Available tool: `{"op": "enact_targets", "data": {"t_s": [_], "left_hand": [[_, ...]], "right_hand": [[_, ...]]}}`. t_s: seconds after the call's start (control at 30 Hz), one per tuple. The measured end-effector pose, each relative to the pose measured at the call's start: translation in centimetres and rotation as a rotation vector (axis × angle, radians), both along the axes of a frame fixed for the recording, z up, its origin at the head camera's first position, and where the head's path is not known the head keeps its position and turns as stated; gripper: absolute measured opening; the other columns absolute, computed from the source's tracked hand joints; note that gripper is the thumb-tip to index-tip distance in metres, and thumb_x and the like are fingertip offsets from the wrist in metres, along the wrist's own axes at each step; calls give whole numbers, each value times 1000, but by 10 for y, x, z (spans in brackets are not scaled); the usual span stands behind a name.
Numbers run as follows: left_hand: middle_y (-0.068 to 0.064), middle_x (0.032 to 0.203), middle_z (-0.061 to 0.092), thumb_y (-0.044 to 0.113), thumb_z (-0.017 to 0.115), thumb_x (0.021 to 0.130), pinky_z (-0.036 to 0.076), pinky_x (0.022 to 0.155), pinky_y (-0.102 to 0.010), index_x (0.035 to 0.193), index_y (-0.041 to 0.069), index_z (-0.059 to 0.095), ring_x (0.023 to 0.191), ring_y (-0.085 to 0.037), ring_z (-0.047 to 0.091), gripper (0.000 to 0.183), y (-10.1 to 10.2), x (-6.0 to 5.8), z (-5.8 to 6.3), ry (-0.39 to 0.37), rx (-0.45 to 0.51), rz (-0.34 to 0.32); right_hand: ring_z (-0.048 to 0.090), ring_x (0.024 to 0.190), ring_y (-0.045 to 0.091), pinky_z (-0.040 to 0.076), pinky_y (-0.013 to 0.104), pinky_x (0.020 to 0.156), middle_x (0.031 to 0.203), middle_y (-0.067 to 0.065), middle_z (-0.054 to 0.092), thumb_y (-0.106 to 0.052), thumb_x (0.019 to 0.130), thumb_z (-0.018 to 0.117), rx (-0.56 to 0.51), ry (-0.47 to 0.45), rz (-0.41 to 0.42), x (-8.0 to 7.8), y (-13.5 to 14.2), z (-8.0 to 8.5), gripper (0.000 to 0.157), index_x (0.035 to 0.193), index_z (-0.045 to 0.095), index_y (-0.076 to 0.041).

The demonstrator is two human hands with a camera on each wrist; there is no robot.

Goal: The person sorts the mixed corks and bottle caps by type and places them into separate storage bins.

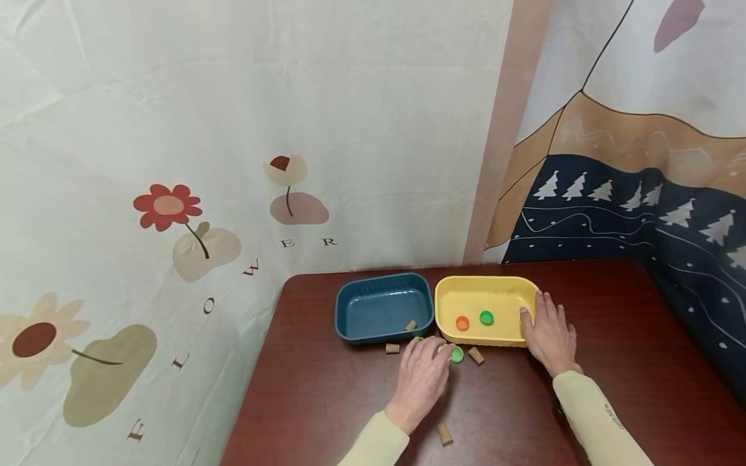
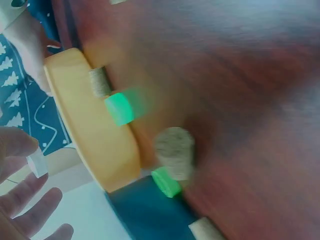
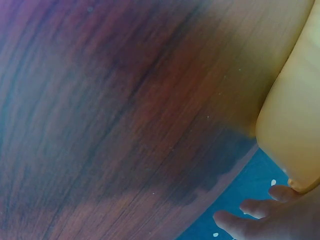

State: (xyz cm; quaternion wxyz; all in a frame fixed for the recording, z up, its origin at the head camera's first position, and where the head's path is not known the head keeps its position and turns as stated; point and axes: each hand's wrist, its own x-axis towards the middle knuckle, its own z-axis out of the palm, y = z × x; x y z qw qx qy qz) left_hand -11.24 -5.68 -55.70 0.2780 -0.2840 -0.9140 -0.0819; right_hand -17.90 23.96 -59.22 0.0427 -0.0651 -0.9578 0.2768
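Observation:
My left hand [image 1: 421, 375] is above the table in front of the two basins. In the left wrist view its thumb and finger pinch a small white bottle cap [image 2: 37, 162], the other fingers spread. Just beside the hand lie a green cap [image 1: 457, 354] and a cork [image 1: 476, 355] near the yellow basin [image 1: 489, 285]. Another green cap [image 2: 166, 182] lies by the blue basin, partly hidden by the hand in the head view. My right hand [image 1: 550, 336] rests at the yellow basin's right end, thumb inside the rim and fingers extended along the outside.
The blue basin [image 1: 379, 285] stands left of the yellow one and holds a cork [image 1: 411, 325]. Inside the yellow basin are an orange cap [image 1: 462, 323] and a green cap [image 1: 486, 318]. Corks also lie on the table [image 1: 326, 401]. A printed cloth [image 1: 379, 129] hangs behind.

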Motion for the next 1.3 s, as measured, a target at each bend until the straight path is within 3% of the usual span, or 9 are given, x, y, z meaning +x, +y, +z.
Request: {"op": "enact_targets", "data": {"t_s": [0.27, 0.6, 0.97, 1.3], "left_hand": [[6, 115, 67, 22, 80, 90, 47, 107, -47, 117, 27, 74, 115, -14, 63, 27, 24, -16, 15, -10, 12, -2], [7, 114, 69, 26, 81, 90, 49, 104, -44, 117, 26, 75, 111, -12, 66, 27, 46, -38, 21, -20, -6, 20], [7, 108, 71, 28, 80, 92, 49, 103, -48, 115, 29, 77, 101, -14, 69, 23, 75, -63, 9, -130, -80, 49], [8, 100, 72, 28, 77, 94, 50, 100, -48, 106, 31, 79, 94, -14, 70, 13, 92, -76, 0, -199, -110, 96]], "right_hand": [[16, 146, 62, 17, 83, 106, 165, 32, 16, -53, 110, 24, -4, -17, -1, 0, -1, 0, 77, 164, 11, 0], [17, 147, 61, 17, 83, 106, 166, 31, 17, -53, 110, 24, 6, -3, -6, -1, -2, 0, 77, 164, 14, 0], [17, 146, 62, 17, 84, 105, 165, 31, 19, -53, 110, 24, 16, 7, -14, 0, -1, 0, 76, 164, 15, 0], [16, 147, 62, 16, 83, 107, 165, 31, 19, -54, 109, 24, 26, -14, -23, -1, -1, -1, 77, 164, 14, -1]]}}
